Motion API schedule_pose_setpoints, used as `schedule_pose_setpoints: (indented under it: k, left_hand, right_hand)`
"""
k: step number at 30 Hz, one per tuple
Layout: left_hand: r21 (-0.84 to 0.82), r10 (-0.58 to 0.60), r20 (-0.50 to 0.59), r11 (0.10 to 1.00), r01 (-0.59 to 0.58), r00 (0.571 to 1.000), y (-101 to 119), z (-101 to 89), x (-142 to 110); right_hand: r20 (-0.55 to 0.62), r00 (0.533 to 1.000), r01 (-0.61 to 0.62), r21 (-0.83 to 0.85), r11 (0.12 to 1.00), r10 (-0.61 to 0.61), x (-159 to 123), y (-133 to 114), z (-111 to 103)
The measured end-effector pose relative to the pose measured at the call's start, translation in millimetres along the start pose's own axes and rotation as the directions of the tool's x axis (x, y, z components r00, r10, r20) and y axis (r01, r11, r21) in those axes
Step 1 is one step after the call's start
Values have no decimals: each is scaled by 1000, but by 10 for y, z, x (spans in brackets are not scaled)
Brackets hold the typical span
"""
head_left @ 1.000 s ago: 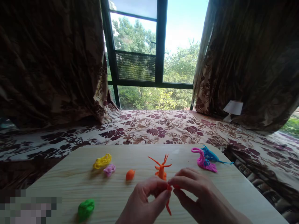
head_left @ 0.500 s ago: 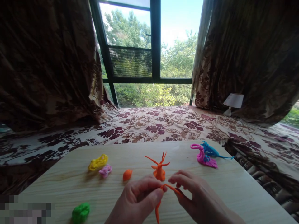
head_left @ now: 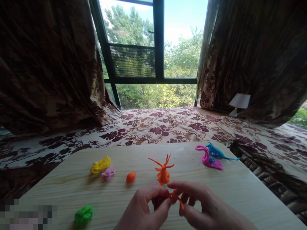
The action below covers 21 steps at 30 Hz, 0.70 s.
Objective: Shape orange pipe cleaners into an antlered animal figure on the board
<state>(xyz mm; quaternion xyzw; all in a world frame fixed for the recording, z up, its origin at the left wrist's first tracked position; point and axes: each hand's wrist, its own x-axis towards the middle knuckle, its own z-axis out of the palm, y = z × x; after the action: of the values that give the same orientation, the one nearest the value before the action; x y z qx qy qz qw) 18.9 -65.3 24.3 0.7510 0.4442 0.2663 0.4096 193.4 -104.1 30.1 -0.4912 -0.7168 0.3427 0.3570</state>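
Observation:
A thin strip of orange modelling clay (head_left: 178,200) stretches between my two hands, low in the middle of the view. My left hand (head_left: 148,206) pinches one end between thumb and forefinger. The curled fingers of my right hand (head_left: 200,203) are closed about the other end, with the thumb against it. Just beyond the fingertips stands an orange clay figure (head_left: 163,175), a frilled body with several thin branching prongs on top. To its left rests a small pointed orange clay lump (head_left: 130,177).
On the pale wooden table (head_left: 115,198) lie yellow clay (head_left: 100,164), pink clay (head_left: 108,173) and green clay (head_left: 83,216). A magenta swan-like clay figure (head_left: 211,161) touches a blue long-tailed one (head_left: 216,151) at right. Behind are flowered fabric (head_left: 158,129) and a white lamp (head_left: 240,100).
My right hand has moved left, closer to my left hand, and its fingers have curled in. The orange tail that hung below my left fingers no longer shows. The view has tilted slightly.

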Motion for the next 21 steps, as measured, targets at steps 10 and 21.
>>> schedule_pose_setpoints:
  k: [10,21]
  left_hand:
    - [103,84,3,991,-84,996,-47,30,-6]
    - [115,74,11,991,-75,997,-54,47,-2]
  right_hand:
    - [51,995,-88,167,982,81,89,87,23]
    - [23,1000,16,129,991,-19,85,51,80]
